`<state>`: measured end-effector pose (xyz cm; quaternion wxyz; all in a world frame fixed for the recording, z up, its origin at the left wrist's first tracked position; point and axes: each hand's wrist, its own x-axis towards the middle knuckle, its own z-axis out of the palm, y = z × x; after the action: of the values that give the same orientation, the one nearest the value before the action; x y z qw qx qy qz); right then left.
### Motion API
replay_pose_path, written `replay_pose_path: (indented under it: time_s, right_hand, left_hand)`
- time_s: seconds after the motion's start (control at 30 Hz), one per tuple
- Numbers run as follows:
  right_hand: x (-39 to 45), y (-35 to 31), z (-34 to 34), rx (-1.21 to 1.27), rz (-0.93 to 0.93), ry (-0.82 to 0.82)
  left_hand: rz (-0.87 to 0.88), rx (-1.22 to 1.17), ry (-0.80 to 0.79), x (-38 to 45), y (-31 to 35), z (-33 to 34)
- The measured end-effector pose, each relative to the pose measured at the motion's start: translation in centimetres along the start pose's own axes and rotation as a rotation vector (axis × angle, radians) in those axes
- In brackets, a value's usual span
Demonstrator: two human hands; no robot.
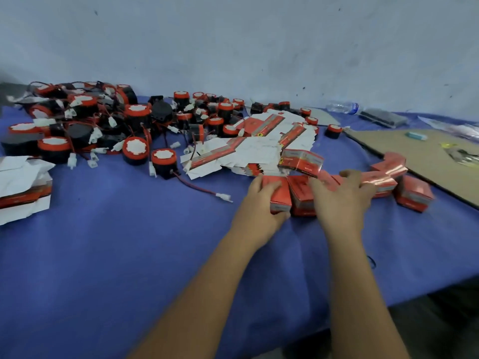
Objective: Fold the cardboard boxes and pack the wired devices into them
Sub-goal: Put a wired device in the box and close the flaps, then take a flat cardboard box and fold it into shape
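Showing: two bare hands at a row of folded red cardboard boxes [303, 198] on the blue-covered table [129, 242].
Left hand [261, 200]: fingers curled round the leftmost box [280, 196], gripping it.
Right hand [342, 195]: fingers spread, resting flat on the row.
Flat boxes: stack of unfolded red-and-white cardboard blanks [259, 143] just behind the row.
Devices: heap of round black-and-red wired devices [103, 125], far left.

A blue cloth [103, 242] covers the table, set against a pale wall [233, 42] (scuffed, dark-specked) in even light.
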<state>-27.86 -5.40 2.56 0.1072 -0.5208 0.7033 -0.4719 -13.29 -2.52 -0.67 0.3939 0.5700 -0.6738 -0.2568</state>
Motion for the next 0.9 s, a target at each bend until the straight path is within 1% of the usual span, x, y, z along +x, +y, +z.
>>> replay_pose_path:
  time_s: [0.03, 0.1, 0.13, 0.17, 0.27, 0.3, 0.37, 0.43, 0.47, 0.53, 0.57, 0.63, 0.7, 0.73, 0.77, 0.8, 0.87, 0.9]
  right_hand:
    - [-0.2, 0.5, -0.1, 0.011, 0.047, -0.092]
    - [-0.1, 1.0, 0.1, -0.064, 0.063, -0.291]
    - [0.3, 1.1, 0.4, -0.094, 0.048, -0.335]
    - [0.9, 1.0, 0.8, -0.101, 0.029, -0.340]
    - [2.6, 0.3, 2.3, -0.124, -0.041, -0.309]
    - [3.1, 0.2, 2.7, -0.138, -0.049, -0.303]
    - [3.9, 0.2, 3.2, -0.129, -0.022, -0.266]
    - [4.2, 0.2, 3.3, -0.060, 0.052, -0.202]
    - [4.1, 0.2, 3.2, -0.017, 0.082, -0.163]
    - [3.8, -0.5, 2.9, 0.037, 0.083, -0.066]
    - [3.5, -1.0, 2.7, 0.040, 0.052, -0.015]
    - [2.5, -2.5, 2.4, 0.029, -0.062, 0.091]
    - [1.0, -4.5, 2.5, 0.054, -0.248, 0.170]
    - [0.2, -5.4, 2.9, 0.083, -0.347, 0.160]
    - [-0.6, -6.4, 3.4, 0.113, -0.433, 0.101]
    - [-1.3, -7.2, 4.2, 0.137, -0.499, -0.004]
    - [-2.4, -8.5, 6.3, 0.134, -0.559, -0.252]
    - [-2.8, -9.0, 7.4, 0.103, -0.560, -0.344]
  left_hand:
    - [-0.019, 0.031, 0.034, 0.4, 0.0, 0.4]
    - [-0.040, 0.085, 0.087, 1.0, 0.2, 0.7]
    - [-0.049, 0.108, 0.108, 1.2, 0.4, 0.7]
    - [-0.061, 0.132, 0.127, 1.3, 0.5, 0.7]
    - [-0.083, 0.218, 0.238, 0.9, 0.2, 1.0]
    - [-0.086, 0.235, 0.271, 0.7, 0.0, 1.0]
    - [-0.102, 0.232, 0.288, 0.5, -0.2, 1.0]
    - [-0.115, 0.203, 0.263, 0.4, -0.1, 0.8]
    - [-0.089, 0.169, 0.225, 0.3, 0.0, 0.8]
    - [0.008, 0.045, 0.082, 0.0, 0.3, 1.0]
    - [0.064, 0.001, -0.007, -0.1, 0.4, 1.0]
    - [0.130, 0.026, -0.137, -0.2, 0.8, 1.1]
    - [0.109, 0.063, -0.124, -0.1, 1.0, 0.9]
    - [0.071, 0.060, -0.089, 0.1, 1.0, 0.6]
    - [0.028, 0.066, -0.035, 0.4, 0.7, 0.0]
    - [-0.030, 0.111, -0.001, 0.7, 0.4, -0.9]
    - [-0.119, 0.340, -0.006, 1.1, -0.9, -2.9]
    - [-0.132, 0.452, -0.017, 1.2, -1.8, -4.0]
